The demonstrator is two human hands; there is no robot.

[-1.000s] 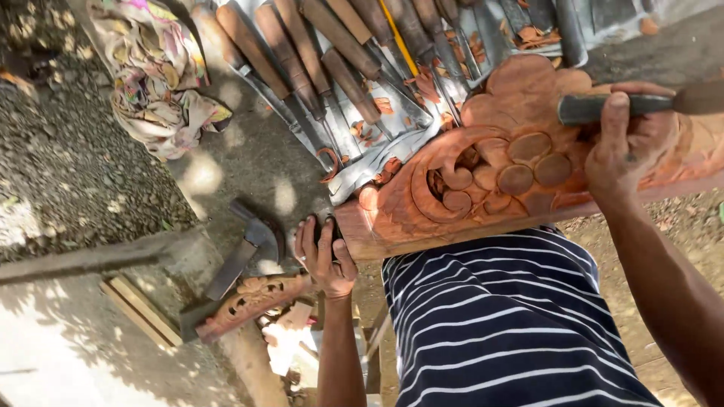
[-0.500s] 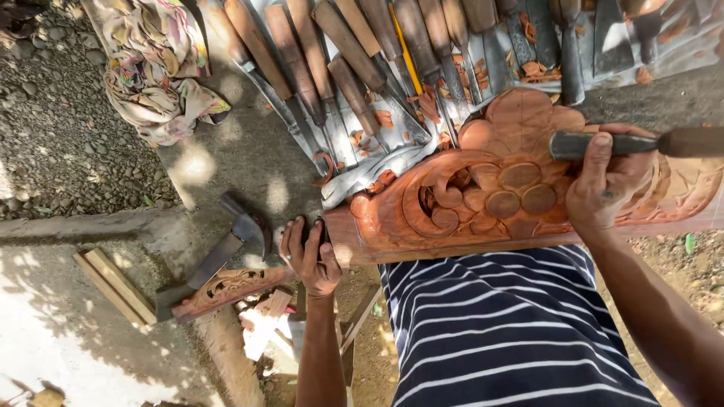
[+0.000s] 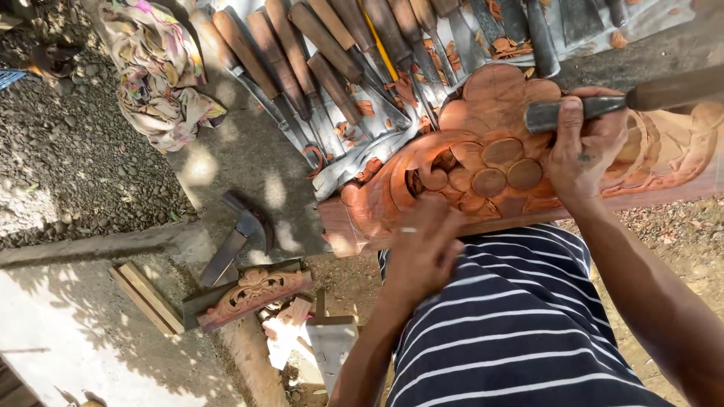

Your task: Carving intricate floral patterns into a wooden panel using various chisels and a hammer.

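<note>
1. Looking down, we see the carved wooden panel (image 3: 483, 162) lying across our lap, just above the striped shirt (image 3: 505, 316); we place everything else from that panel.
2. Our right hand (image 3: 584, 147) rests on the panel's right part, fingers wrapped tight around a dark-handled chisel (image 3: 641, 98) that runs off to the right.
3. Our left hand (image 3: 422, 252) sits at the panel's lower edge, fingers curled onto the carving; we cannot tell whether it holds anything, since the back of the hand hides the fingertips.
4. Beyond the panel's far edge lies a row of wooden-handled chisels (image 3: 317, 60), side by side, their blades touching or nearly touching the carving, with wood shavings (image 3: 509, 47) among them.
5. Left of the panel, a hammer (image 3: 237, 237) lies on the concrete; below it sits a small carved piece (image 3: 256, 294).
6. Far up-left of the panel, a patterned cloth (image 3: 154, 71) lies crumpled beside gravel (image 3: 68, 158).
</note>
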